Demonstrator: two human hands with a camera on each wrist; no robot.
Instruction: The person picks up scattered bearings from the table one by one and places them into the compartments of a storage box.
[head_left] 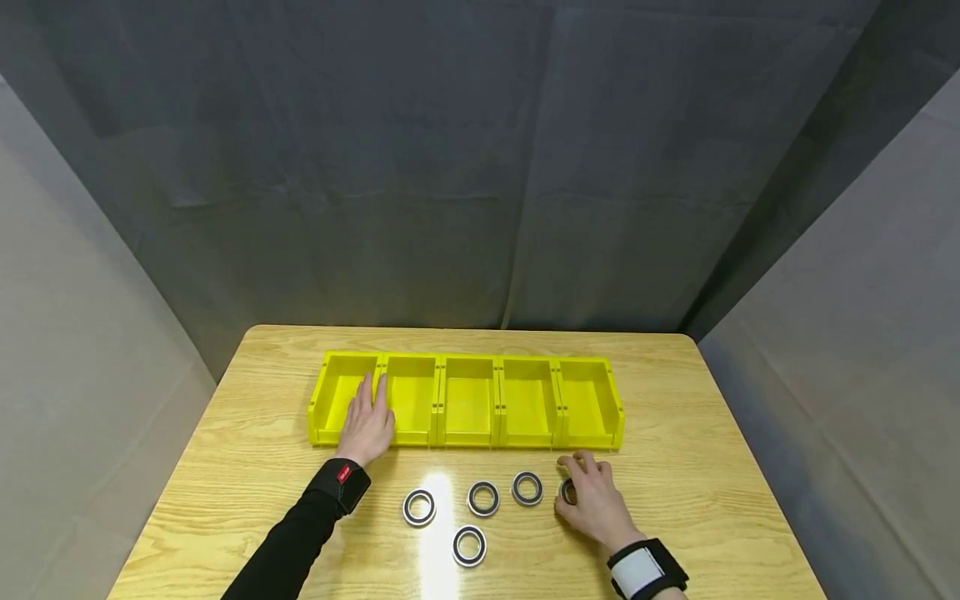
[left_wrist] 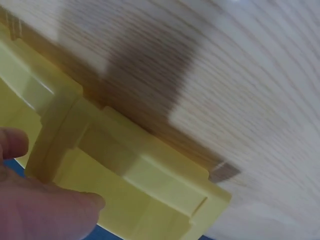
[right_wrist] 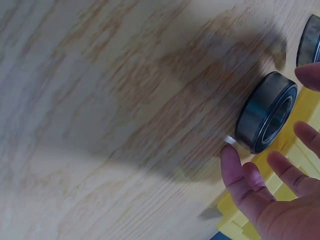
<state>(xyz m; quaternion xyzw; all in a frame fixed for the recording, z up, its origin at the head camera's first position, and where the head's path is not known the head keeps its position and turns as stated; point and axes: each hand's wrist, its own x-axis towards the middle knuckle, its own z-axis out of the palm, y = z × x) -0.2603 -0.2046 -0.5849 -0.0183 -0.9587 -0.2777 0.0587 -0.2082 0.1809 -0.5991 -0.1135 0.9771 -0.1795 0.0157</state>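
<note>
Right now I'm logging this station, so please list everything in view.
Tabletop: 1, light wood, lower half of the head view.
Bin row: 1, yellow, five compartments, on the tabletop.
Bearings: 5, black and silver, in front of the bin row.
Backdrop: 1, dark grey, behind the tabletop.
Side screens: 2, grey, left and right.
Wristbands: 2, mostly black, one per wrist.
Sleeve: 1, black, left arm.
Left hand: 1, bare, over the bin row's left end.
Right hand: 1, bare, at the rightmost bearing.

Left hand (left_wrist: 45, 207) over yellow bins (left_wrist: 145, 155); wood tabletop (left_wrist: 250, 95).
</note>
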